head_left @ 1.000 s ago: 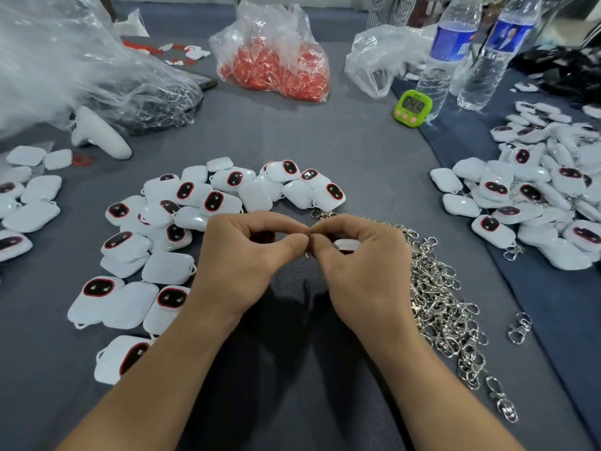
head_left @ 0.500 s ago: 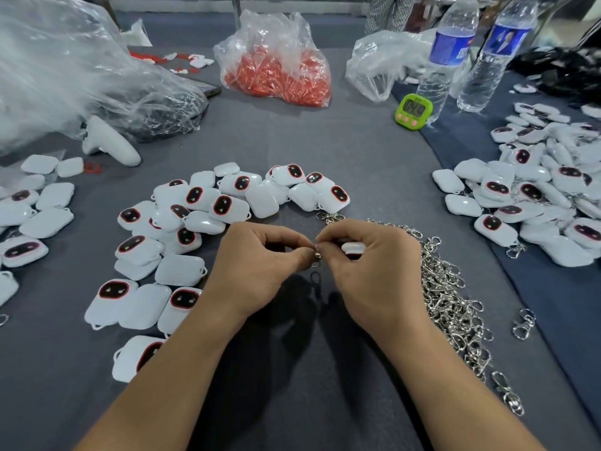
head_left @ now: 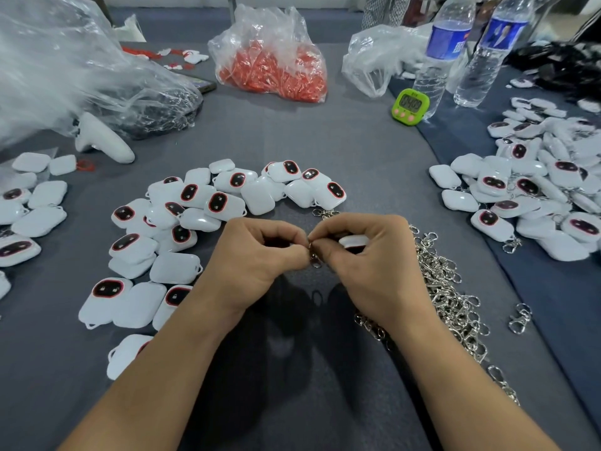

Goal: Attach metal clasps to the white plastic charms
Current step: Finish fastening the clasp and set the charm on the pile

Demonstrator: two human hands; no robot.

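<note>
Clasp (head_left: 314, 260) hangs between left hand (head_left: 257, 255) and right hand (head_left: 374, 265) holding charm (head_left: 353, 240).

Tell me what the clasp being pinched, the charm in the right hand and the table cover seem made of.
The clasp looks like polished metal: silvery, with sharp glints. The charm looks like glossy white plastic: smooth, softly highlighted, though mostly hidden. The table cover seems matt grey fabric, perhaps felt: no shine.
</note>
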